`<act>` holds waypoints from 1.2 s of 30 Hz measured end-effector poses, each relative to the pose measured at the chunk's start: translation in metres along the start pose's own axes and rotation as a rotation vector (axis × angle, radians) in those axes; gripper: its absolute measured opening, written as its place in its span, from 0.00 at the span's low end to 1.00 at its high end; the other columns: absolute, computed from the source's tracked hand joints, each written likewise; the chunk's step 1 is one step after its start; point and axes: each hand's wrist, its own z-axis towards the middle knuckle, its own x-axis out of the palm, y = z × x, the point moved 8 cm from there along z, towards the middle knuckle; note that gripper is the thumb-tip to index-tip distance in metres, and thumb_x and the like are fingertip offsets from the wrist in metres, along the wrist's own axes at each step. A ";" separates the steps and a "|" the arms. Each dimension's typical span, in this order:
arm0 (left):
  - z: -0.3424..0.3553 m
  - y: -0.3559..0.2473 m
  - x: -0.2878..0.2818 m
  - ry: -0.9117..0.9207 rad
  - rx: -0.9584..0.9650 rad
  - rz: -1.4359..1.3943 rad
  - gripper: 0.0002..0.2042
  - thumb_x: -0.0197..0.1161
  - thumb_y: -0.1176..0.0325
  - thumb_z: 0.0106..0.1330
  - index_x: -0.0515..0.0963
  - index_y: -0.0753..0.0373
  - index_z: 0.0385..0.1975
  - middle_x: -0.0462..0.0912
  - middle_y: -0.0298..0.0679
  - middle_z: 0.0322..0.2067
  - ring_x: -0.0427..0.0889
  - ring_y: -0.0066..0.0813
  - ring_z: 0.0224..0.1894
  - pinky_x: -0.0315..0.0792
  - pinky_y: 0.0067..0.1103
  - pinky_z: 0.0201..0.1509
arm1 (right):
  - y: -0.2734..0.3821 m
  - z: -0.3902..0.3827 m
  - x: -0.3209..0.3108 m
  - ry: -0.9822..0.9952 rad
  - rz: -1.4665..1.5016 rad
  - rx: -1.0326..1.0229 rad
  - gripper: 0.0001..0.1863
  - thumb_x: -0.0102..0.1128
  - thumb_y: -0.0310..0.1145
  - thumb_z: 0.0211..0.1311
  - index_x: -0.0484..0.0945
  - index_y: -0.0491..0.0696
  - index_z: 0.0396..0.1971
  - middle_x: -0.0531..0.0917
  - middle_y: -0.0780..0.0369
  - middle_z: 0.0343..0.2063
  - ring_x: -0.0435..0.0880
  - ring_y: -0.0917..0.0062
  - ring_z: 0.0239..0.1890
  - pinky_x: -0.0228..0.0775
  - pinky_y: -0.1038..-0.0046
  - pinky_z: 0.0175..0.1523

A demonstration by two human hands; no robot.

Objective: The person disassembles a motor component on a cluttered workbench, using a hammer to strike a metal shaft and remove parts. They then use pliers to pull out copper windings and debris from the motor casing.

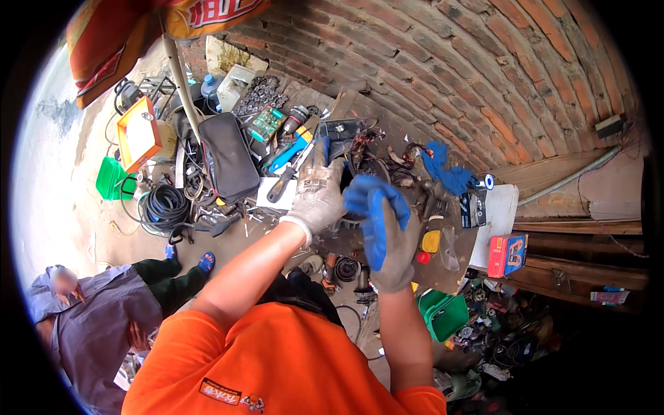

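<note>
My left hand point(317, 197), in a grey-white work glove, reaches over the cluttered bench with its fingers pointing away from me. Its blue fingertips are close to a black open case point(340, 129); contact cannot be made out. My right hand point(391, 242), in a grey glove with a blue palm side, is raised beside it, its fingers bent loosely leftward and nothing visible in them. Just beyond both hands lie a dark round part point(370, 168) and a tangle of reddish wires point(366, 138). A screwdriver point(279, 188) rests on a white card left of my left hand.
A black zip pouch point(232, 158), drill point(297, 117) and green tool set point(268, 125) crowd the left. Blue cloth point(448, 169), a spool point(486, 182) and a red-blue box point(507, 256) lie right. A brick wall point(443, 62) rises behind. A person point(104, 318) is at lower left.
</note>
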 end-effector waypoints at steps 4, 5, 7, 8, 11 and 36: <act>-0.006 -0.015 -0.012 -0.001 0.040 0.211 0.33 0.69 0.55 0.55 0.70 0.58 0.61 0.61 0.60 0.62 0.61 0.62 0.63 0.59 0.48 0.67 | 0.002 -0.042 -0.009 0.089 -0.697 -0.428 0.18 0.63 0.34 0.61 0.78 0.45 0.50 0.79 0.55 0.46 0.80 0.68 0.46 0.72 0.67 0.52; -0.004 -0.018 -0.015 0.065 0.007 0.222 0.33 0.69 0.56 0.54 0.70 0.58 0.62 0.62 0.59 0.61 0.61 0.61 0.63 0.58 0.48 0.67 | -0.005 -0.046 -0.016 0.073 -0.931 -0.565 0.18 0.64 0.34 0.60 0.78 0.45 0.50 0.78 0.55 0.46 0.80 0.65 0.46 0.72 0.64 0.52; 0.000 -0.018 -0.018 0.097 -0.007 0.208 0.33 0.70 0.57 0.54 0.70 0.59 0.62 0.64 0.57 0.61 0.64 0.59 0.63 0.61 0.45 0.66 | -0.017 -0.044 -0.025 0.025 -1.235 -0.703 0.21 0.65 0.36 0.56 0.78 0.47 0.50 0.77 0.55 0.47 0.78 0.56 0.45 0.69 0.56 0.52; 0.001 -0.017 -0.024 0.053 -0.028 0.143 0.32 0.68 0.59 0.56 0.70 0.62 0.61 0.71 0.57 0.58 0.72 0.54 0.60 0.67 0.39 0.64 | -0.020 -0.039 -0.029 -0.019 -1.284 -0.684 0.20 0.66 0.35 0.55 0.79 0.47 0.48 0.77 0.55 0.47 0.78 0.56 0.45 0.69 0.56 0.52; 0.014 -0.021 -0.041 0.183 -0.134 -0.246 0.29 0.66 0.57 0.58 0.73 0.68 0.57 0.84 0.54 0.42 0.84 0.46 0.46 0.75 0.33 0.55 | -0.032 -0.023 -0.038 -0.114 -1.358 -0.633 0.19 0.68 0.35 0.53 0.81 0.46 0.46 0.78 0.55 0.48 0.78 0.56 0.45 0.70 0.57 0.52; 0.023 -0.040 -0.002 0.102 0.075 0.335 0.16 0.62 0.64 0.61 0.74 0.63 0.45 0.82 0.54 0.33 0.83 0.53 0.37 0.76 0.41 0.42 | -0.089 0.015 -0.134 -0.312 -1.193 -0.484 0.26 0.56 0.42 0.58 0.74 0.42 0.53 0.77 0.49 0.41 0.76 0.51 0.45 0.69 0.53 0.51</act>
